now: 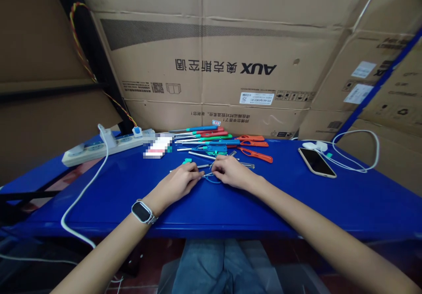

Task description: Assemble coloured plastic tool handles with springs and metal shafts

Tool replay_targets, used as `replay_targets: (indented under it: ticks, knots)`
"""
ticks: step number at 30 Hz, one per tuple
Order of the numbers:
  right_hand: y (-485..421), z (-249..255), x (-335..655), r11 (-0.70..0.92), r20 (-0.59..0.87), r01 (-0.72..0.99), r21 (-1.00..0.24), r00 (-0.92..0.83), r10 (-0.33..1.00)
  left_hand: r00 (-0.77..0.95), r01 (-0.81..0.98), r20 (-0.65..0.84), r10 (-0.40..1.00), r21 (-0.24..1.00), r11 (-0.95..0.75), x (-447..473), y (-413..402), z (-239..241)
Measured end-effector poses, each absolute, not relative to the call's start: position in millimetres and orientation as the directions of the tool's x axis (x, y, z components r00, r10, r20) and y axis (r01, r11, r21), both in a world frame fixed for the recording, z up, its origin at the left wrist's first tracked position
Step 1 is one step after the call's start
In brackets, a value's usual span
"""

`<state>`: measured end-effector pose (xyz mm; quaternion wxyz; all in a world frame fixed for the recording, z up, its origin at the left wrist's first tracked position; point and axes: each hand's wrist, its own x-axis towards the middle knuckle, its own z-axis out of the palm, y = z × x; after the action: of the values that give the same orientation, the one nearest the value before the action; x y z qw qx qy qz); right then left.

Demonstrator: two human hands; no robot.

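Observation:
Low over the blue table, my left hand (178,183) and my right hand (231,172) meet at a long-nosed lighter with a blue handle (213,179). The left fingers pinch its thin metal end. My right thumb and fingers close on it near the handle, hiding much of it. Just beyond my hands lie loose metal tubes (200,155) and a small turquoise part (187,160). Behind them is a row of lighters with blue handles (224,143), red handles (214,134) and orange handles (256,154), several with long metal tips.
A white power strip (99,150) with a plugged-in white cable (89,184) runs along the left. At right lie a phone (317,162) and a coiled white cord (365,168). A large cardboard box (211,83) stands behind the table (263,206). A blurred pale object (158,146) lies left of the lighters.

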<state>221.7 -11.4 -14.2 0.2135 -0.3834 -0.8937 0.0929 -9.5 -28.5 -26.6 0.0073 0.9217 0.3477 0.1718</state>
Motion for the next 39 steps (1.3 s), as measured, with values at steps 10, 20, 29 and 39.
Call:
replay_targets:
  ticks: [10, 20, 29, 39]
  knots:
    - [-18, -22, 232, 0.708, 0.341, 0.590, -0.388, -0.622, 0.705, 0.682, 0.662, 0.310, 0.662, 0.122, -0.739, -2, -30, -23]
    - [-17, -15, 236, 0.631, 0.314, 0.569, -0.527, -0.560, 0.767, 0.684, 0.596, 0.287, 0.671, 0.311, -0.741, 22, -14, -21]
    - [-11, 10, 232, 0.676, 0.156, 0.675, -0.295, -0.664, 0.731, 0.713, 0.576, 0.289, 0.639, 0.277, -0.769, 17, -12, -22]
    - [-13, 9, 222, 0.697, 0.125, 0.710, -0.099, -0.686, 0.717, 0.739, 0.577, 0.287, 0.610, 0.197, -0.792, 14, -14, -21]
